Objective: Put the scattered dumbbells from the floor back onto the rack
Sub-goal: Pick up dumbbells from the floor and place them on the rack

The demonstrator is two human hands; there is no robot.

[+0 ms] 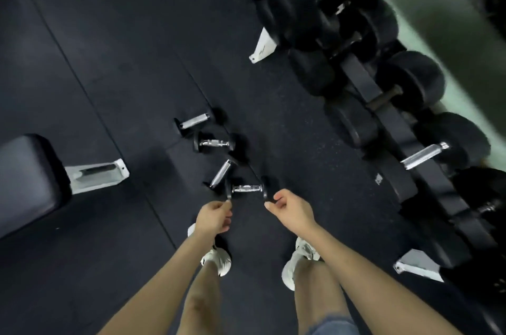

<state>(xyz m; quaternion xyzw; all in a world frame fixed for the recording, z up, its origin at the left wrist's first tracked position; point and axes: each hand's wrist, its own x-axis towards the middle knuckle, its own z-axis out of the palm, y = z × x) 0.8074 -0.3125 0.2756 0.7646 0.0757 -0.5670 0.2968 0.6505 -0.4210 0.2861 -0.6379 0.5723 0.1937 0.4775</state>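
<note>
Several small dumbbells with chrome handles and black heads lie scattered on the dark rubber floor. The nearest dumbbell (246, 189) lies crosswise just ahead of my hands. A second dumbbell (220, 173) lies at an angle against it, a third dumbbell (214, 143) sits beyond, and the farthest dumbbell (195, 121) is past that. My left hand (213, 218) hangs loosely curled by the nearest one's left head, and my right hand (290, 210) is curled by its right head. Neither hand holds anything. The rack (388, 121) runs along the right.
The rack carries large black dumbbells, one with a chrome handle (423, 156). Its white feet (262, 47) (419, 266) jut onto the floor. A padded bench (27, 181) with a white foot (95, 174) stands at the left. My white shoes (216, 259) are below my hands.
</note>
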